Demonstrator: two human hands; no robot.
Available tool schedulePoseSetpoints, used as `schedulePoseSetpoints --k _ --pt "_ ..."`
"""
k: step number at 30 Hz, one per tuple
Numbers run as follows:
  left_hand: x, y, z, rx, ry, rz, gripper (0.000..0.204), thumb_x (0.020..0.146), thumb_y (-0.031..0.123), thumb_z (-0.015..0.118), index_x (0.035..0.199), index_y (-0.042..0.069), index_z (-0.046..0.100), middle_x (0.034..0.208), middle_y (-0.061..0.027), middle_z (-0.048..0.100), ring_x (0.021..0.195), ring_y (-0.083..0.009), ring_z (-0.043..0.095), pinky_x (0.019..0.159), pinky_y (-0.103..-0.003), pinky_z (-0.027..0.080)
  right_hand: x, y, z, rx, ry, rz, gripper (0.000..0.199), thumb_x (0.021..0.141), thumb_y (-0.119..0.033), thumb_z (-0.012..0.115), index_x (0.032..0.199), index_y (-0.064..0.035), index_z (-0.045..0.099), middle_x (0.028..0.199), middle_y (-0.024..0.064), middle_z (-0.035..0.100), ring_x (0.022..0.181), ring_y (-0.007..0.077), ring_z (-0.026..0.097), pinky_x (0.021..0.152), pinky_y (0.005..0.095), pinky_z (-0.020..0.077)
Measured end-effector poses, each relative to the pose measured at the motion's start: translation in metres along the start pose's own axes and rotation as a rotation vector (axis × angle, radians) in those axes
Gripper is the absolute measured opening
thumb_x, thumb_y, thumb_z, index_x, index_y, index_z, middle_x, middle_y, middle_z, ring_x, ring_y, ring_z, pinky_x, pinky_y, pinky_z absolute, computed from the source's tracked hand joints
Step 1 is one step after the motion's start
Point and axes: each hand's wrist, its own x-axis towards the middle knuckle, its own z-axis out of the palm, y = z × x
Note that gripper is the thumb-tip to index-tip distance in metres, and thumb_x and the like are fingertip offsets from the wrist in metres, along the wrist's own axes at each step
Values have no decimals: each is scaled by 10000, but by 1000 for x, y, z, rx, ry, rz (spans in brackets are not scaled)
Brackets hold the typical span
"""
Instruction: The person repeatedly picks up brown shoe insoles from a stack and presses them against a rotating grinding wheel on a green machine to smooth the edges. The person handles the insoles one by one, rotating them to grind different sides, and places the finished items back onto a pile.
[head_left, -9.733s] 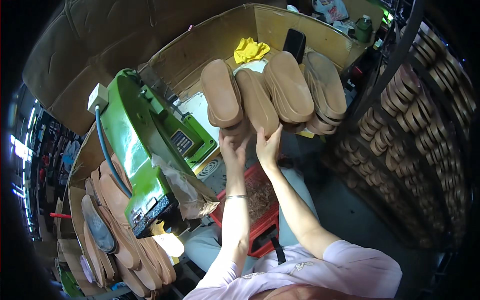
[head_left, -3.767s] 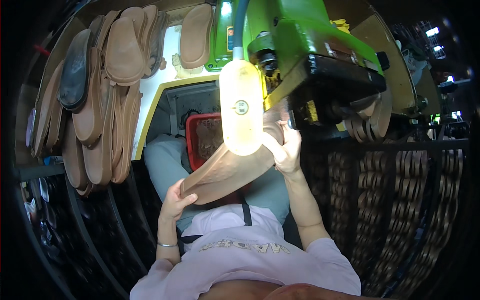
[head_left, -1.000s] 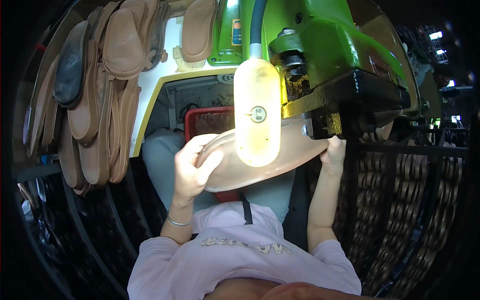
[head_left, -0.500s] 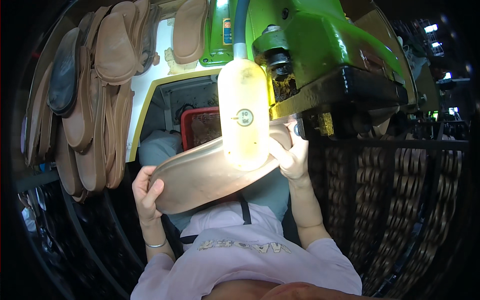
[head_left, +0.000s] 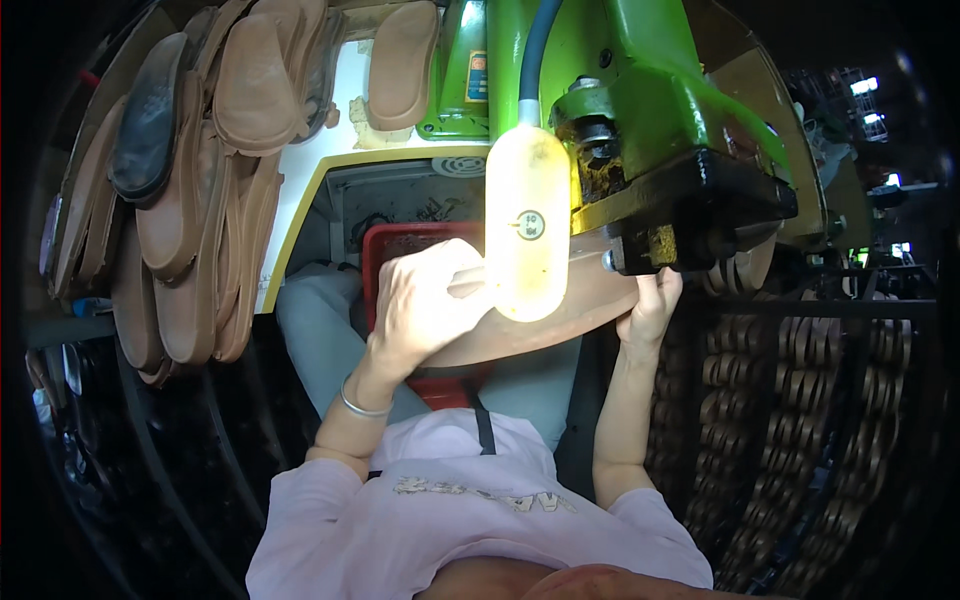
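A flat, matte tan shoe sole (head_left: 560, 315) with a rounded edge lies under the glossy green machine (head_left: 640, 110), partly hidden by a translucent yellowish lamp cover (head_left: 527, 225). The left hand (head_left: 430, 300) curls over the sole's near end, its grip pinching the edge; the right hand (head_left: 650, 305) reaches up with fingers pressed on the far end below the black machine head (head_left: 700, 215). Stacked brown soles (head_left: 190, 190) crowd the left, leaving little room.

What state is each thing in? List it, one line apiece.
Tan sole: gripped at both ends, under the machine head.
Left hand: closed on the sole.
Right hand: gripping the sole's edge.
Lamp: lit.
Red crate: open-topped, contents unclear.
Hung soles: stacked, overlapping.
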Motion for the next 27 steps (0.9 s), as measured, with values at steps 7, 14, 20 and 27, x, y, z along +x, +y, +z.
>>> schedulePoseSetpoints --k 7,14,20,27 --pt "7 -23 -40 -217 -167 -222 255 684 169 783 694 -33 629 559 -106 549 506 -102 493 506 -276 428 -22 5 17 -44 -189 -8 303 916 -81 528 1188 52 509 1070 56 586 962 112 541 864 247 415" --pt "-33 -42 -66 -182 -112 -408 297 718 179 791 627 -15 584 536 -18 552 502 -42 465 461 -227 366 -29 1 50 -174 -338 -56 296 842 -35 614 1123 46 562 1077 105 604 993 177 567 902 298 420" --pt "-96 -23 -37 -277 12 -476 292 780 206 774 703 16 567 594 22 545 554 -32 466 490 -219 379 -24 -2 60 -93 -302 0 186 790 18 636 955 93 594 948 130 658 879 161 635 799 258 488" --pt "-143 2 43 -219 159 -368 208 780 116 750 832 3 582 720 -99 617 613 -175 600 585 -299 477 -23 15 66 -155 -375 22 243 743 50 695 965 85 602 886 103 676 782 127 649 739 237 514"
